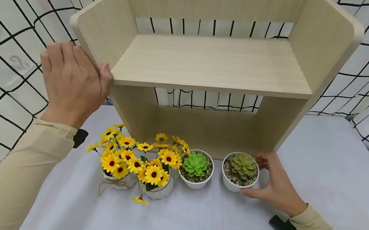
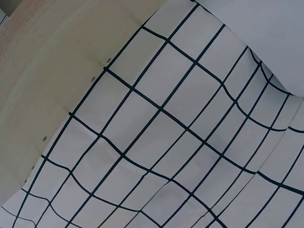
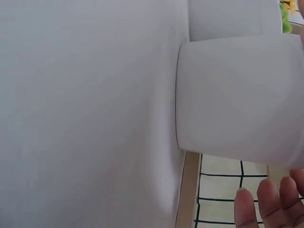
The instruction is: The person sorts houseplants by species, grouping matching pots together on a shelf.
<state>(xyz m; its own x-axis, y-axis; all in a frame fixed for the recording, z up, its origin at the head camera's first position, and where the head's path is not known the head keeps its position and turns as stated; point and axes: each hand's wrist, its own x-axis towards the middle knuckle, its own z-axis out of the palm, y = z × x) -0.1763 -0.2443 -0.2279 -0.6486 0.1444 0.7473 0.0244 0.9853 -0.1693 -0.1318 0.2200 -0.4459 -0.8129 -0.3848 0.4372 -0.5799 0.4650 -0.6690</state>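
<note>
My left hand [image 1: 72, 82] grips the left side panel of a two-tier wooden shelf [image 1: 211, 62], its thumb on the panel's front edge. That panel [image 2: 61, 80] shows close up in the left wrist view. At the shelf's front right stands a duller green succulent in a white pot [image 1: 240, 171]. Around its right side my right hand [image 1: 277, 186] holds it, thumb near and fingers behind. The right wrist view shows this pot [image 3: 237, 99] standing on the cloth, with several fingertips [image 3: 244, 204] apart from its wall.
Left of the held pot is a bright green succulent [image 1: 195, 164] in a white pot. Two sunflower pots, one left [image 1: 118, 157] and one right [image 1: 158, 169], stand in wrapped bases. White cloth [image 1: 209, 225] covers the table; black wire mesh [image 1: 6, 70] surrounds the back and sides.
</note>
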